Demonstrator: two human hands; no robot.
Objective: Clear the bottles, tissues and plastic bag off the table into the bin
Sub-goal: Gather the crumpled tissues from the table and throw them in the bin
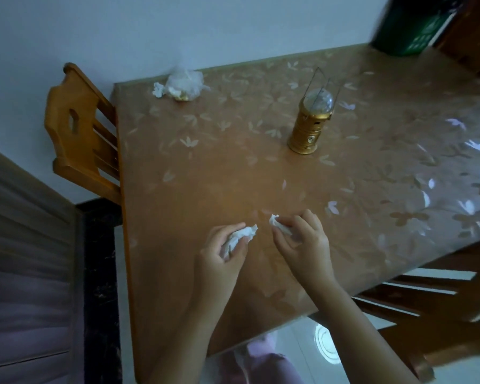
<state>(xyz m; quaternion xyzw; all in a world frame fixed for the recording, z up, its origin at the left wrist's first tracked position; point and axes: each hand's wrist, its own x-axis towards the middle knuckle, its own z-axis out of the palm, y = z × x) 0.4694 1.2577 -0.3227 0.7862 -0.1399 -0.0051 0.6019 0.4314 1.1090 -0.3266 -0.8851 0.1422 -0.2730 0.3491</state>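
Observation:
Over the near part of the table, my left hand grips a crumpled white tissue whose end sticks out past my fingers. Just to its right, my right hand pinches a second, smaller white tissue between thumb and fingers. At the far left corner of the table lies a crumpled clear plastic bag with another small tissue touching its left side. No bottles and no bin are plainly visible.
A gold lantern with a wire handle stands upright at the middle back. A wooden chair is tucked at the table's left end, another chair at the near right. A dark green object sits at the far right corner.

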